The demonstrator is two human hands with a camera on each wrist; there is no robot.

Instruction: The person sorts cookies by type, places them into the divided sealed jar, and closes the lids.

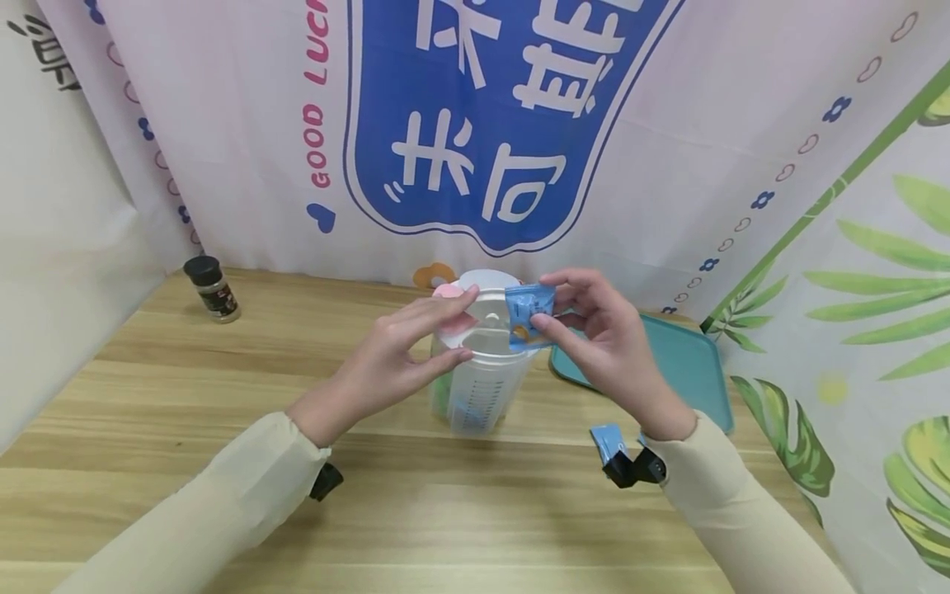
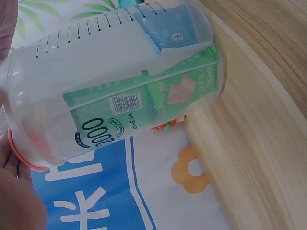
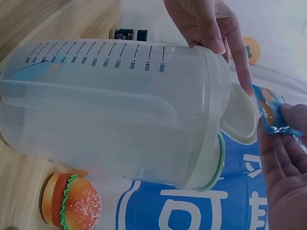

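Note:
A tall translucent storage container [image 1: 478, 396] with graduation marks and flip lids stands on the wooden table. My left hand [image 1: 393, 346] grips its top, thumb at the near rim and fingers by the pink lid [image 1: 448, 323]. Between thumb and fingers, my right hand [image 1: 601, 338] pinches a small blue snack packet [image 1: 530, 313] just over the container's mouth. Through the wall in the left wrist view, green packets [image 2: 112, 103] and another blue packet [image 2: 175, 28] show at the bottom. A raised white lid [image 3: 240, 115] stands behind the rim in the right wrist view.
More blue packets [image 1: 610, 444] lie on the table near my right wrist. Behind them is a teal tray [image 1: 686, 363]. A seasoning jar [image 1: 213, 289] stands at the back left. A toy hamburger [image 3: 81, 201] sits behind the container, before a printed curtain [image 1: 252, 165].

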